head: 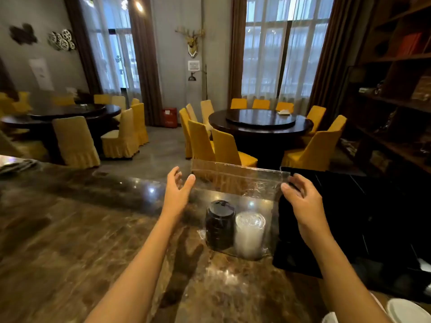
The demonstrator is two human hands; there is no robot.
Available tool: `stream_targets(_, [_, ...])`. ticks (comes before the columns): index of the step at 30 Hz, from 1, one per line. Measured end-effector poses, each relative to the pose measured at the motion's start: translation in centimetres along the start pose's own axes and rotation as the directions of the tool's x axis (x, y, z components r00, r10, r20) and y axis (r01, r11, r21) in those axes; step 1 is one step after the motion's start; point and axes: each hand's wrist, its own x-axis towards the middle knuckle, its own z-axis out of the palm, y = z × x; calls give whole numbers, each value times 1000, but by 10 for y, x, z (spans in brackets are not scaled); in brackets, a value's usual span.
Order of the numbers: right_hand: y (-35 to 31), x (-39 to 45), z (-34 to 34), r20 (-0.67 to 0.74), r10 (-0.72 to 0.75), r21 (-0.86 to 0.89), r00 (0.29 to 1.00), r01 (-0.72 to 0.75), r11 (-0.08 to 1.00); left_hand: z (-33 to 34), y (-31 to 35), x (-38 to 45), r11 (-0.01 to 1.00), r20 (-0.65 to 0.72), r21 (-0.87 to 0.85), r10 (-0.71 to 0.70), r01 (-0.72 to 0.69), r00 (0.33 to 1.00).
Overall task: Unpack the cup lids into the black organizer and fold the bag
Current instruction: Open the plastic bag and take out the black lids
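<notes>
The bag [235,180] stands upright on the tabletop [70,217], its long axis vertical and its open top edge running sideways between the two hands. The right hand [300,199] pinches the bag's right top corner between thumb and fingers. The left hand [177,186] is spread, fingers relaxed, just beside the bag's left top corner, apart from it or at most grazing it; contact is hard to judge through the clear film. So the left hand is the free one, and the corner it needs lies directly to its right, at about the same height.

Inside the bag, at its bottom, two stacks of lids stand side by side: a black stack [220,226] to the left and a clear stack [249,233] touching it on the right. The organizer [345,217] lies just right of the bag, under and beyond the right hand, so the lids probably have a short way to travel rightward.

The organizer's compartments are dark and hard to tell apart, and its right side is cut off. The bag's film edges fade against the tabletop, and whether its mouth is sealed cannot be told.
</notes>
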Motion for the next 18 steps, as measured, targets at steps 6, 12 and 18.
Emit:
stream_targets(6, [10, 19, 20, -13, -47, -75, 999, 46, 996, 12, -2, 40, 993, 56, -84, -78, 83, 995])
stream_targets(12, [10, 18, 22, -69, -61, -75, 996, 56, 996, 9, -4, 43, 999, 107, -53, 2, 3, 994])
stream_targets(18, [-14, -11, 16, -113, -70, -55, 991, 64, 996, -14, 15, 15, 994, 126, -77, 89, -80, 988])
